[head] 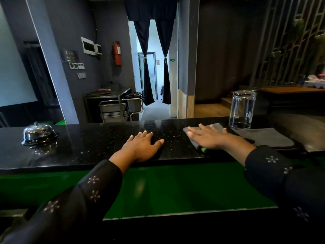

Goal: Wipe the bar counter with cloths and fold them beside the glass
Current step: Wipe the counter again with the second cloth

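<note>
Pressing my flat right hand [209,138] on the cloth [195,141], I wipe the counter [105,138]. My left hand [143,147] rests flat, steadying me; the glass [242,110] stands just beyond the right hand.

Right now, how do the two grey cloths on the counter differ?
The left cloth lies under the flat right hand; the right cloth lies untouched. The left one sits left of the glass, the right one nearer than the glass and to its right. Both are grey and lie flat.
</note>
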`<state>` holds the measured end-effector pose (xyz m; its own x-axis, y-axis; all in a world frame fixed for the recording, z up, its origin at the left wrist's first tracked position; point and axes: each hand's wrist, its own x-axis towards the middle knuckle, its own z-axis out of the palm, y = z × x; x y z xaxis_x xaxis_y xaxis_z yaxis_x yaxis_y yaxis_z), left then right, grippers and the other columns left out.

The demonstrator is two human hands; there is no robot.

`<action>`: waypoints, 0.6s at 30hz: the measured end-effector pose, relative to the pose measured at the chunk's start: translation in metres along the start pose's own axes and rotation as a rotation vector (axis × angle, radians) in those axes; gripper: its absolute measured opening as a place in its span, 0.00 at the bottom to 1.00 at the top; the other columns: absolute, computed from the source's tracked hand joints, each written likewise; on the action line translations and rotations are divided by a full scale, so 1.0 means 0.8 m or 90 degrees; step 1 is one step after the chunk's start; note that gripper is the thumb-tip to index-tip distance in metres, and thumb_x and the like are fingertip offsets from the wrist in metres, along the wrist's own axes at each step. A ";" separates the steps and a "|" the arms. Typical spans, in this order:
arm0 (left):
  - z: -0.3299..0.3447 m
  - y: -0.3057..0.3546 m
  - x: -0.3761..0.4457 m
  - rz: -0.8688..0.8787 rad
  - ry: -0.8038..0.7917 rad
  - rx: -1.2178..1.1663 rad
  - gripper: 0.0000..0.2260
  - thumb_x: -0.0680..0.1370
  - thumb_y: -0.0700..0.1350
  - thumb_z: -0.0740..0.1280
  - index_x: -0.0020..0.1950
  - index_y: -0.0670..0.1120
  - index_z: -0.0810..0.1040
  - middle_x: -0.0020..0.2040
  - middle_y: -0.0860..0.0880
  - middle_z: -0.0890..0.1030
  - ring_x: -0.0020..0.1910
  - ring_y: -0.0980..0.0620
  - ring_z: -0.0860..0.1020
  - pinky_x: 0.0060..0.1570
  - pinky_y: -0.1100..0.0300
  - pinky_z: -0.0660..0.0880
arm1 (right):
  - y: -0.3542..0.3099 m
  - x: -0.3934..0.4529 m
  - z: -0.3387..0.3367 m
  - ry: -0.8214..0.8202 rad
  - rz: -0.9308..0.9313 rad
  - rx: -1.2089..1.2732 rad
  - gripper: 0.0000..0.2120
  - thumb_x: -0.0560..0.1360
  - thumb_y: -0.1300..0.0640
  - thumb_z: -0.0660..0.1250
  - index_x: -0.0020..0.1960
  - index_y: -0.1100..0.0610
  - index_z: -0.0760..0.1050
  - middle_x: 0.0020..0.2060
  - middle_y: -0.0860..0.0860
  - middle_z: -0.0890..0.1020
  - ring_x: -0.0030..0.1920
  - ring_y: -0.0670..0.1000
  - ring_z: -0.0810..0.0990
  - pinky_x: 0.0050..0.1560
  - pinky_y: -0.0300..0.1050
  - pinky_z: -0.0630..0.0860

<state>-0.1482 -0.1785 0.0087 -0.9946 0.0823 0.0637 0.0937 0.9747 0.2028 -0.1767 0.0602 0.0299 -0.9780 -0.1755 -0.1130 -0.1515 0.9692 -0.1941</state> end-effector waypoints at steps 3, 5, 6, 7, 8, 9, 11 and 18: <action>0.002 -0.003 0.003 0.008 0.019 -0.009 0.31 0.79 0.62 0.48 0.77 0.48 0.53 0.78 0.46 0.52 0.77 0.49 0.50 0.74 0.48 0.44 | -0.016 0.031 -0.004 0.012 0.062 -0.004 0.29 0.75 0.31 0.39 0.75 0.36 0.45 0.78 0.49 0.43 0.76 0.62 0.39 0.67 0.71 0.33; 0.002 -0.003 0.006 0.011 0.037 -0.029 0.27 0.80 0.57 0.50 0.76 0.47 0.57 0.78 0.45 0.56 0.76 0.48 0.54 0.73 0.48 0.47 | -0.049 0.044 0.002 0.009 0.029 -0.016 0.28 0.76 0.33 0.39 0.75 0.37 0.44 0.78 0.51 0.43 0.76 0.62 0.39 0.68 0.72 0.34; 0.000 -0.004 0.008 0.013 0.044 -0.036 0.24 0.80 0.55 0.51 0.75 0.47 0.60 0.77 0.45 0.59 0.75 0.46 0.58 0.73 0.48 0.51 | -0.070 0.045 0.008 0.008 -0.011 -0.025 0.28 0.76 0.33 0.40 0.75 0.37 0.44 0.78 0.51 0.43 0.76 0.61 0.40 0.68 0.72 0.35; -0.004 -0.006 0.009 0.016 0.051 -0.042 0.22 0.80 0.52 0.53 0.73 0.47 0.63 0.75 0.44 0.64 0.73 0.45 0.62 0.71 0.49 0.56 | -0.090 0.042 0.016 0.008 -0.058 -0.036 0.28 0.77 0.34 0.40 0.75 0.37 0.43 0.78 0.50 0.44 0.76 0.60 0.41 0.69 0.71 0.35; -0.010 -0.010 0.011 0.020 0.060 -0.060 0.19 0.80 0.49 0.54 0.70 0.46 0.67 0.72 0.42 0.69 0.70 0.44 0.67 0.68 0.51 0.62 | -0.108 0.035 0.025 0.012 -0.106 -0.051 0.27 0.77 0.35 0.40 0.75 0.37 0.43 0.78 0.50 0.44 0.77 0.59 0.41 0.70 0.71 0.36; -0.019 -0.015 0.013 0.018 0.071 -0.090 0.17 0.80 0.46 0.55 0.66 0.44 0.71 0.68 0.41 0.73 0.66 0.43 0.71 0.64 0.53 0.66 | -0.121 0.027 0.032 0.018 -0.150 -0.063 0.27 0.77 0.36 0.40 0.75 0.38 0.43 0.78 0.49 0.44 0.77 0.58 0.42 0.70 0.69 0.36; -0.033 -0.032 0.013 0.009 0.078 -0.141 0.13 0.80 0.44 0.57 0.61 0.44 0.74 0.63 0.41 0.77 0.61 0.44 0.74 0.59 0.56 0.68 | -0.129 0.011 0.040 0.018 -0.213 -0.062 0.26 0.78 0.37 0.40 0.75 0.38 0.43 0.78 0.47 0.44 0.77 0.55 0.42 0.72 0.66 0.36; -0.035 -0.070 -0.010 -0.019 0.040 -0.073 0.25 0.79 0.57 0.57 0.73 0.48 0.64 0.74 0.45 0.64 0.73 0.46 0.63 0.71 0.50 0.58 | -0.040 0.056 0.009 0.046 -0.036 -0.040 0.32 0.75 0.32 0.41 0.76 0.43 0.44 0.78 0.52 0.45 0.77 0.59 0.44 0.71 0.67 0.39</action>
<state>-0.1439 -0.2393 0.0241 -0.9926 0.0365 0.1160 0.0717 0.9464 0.3151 -0.2150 0.0201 0.0240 -0.9751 -0.2193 -0.0325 -0.2130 0.9674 -0.1368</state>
